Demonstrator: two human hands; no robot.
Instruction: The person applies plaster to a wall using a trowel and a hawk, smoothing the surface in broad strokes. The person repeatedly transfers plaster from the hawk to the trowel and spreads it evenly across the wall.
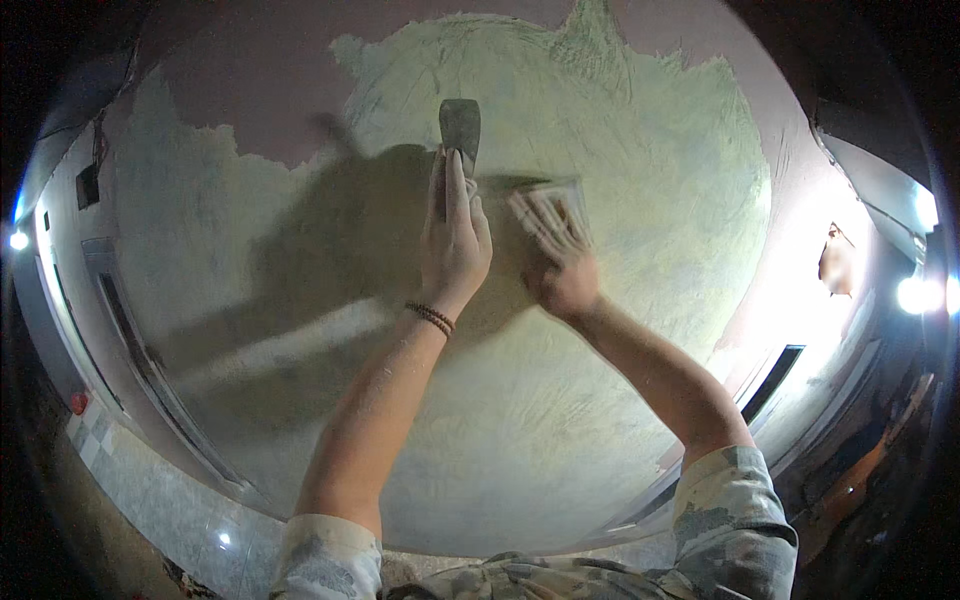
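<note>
My left hand (455,240) is raised against the wall and grips a putty knife (460,125), its flat grey blade pointing up and lying on the pale green putty coat (620,180). A beaded bracelet (430,317) circles that wrist. My right hand (565,280) is just to the right, holding a wider trowel-like blade (550,215) smeared with putty, tilted toward the putty knife. Both forearms reach up from the lower edge, in camouflage-patterned sleeves.
Bare pinkish wall (260,90) shows above and left of the putty patch. A bright lamp (915,295) glares at the right, a smaller light (18,240) at the left. Tiled floor (150,490) lies lower left. Dark window or door frames flank the wall.
</note>
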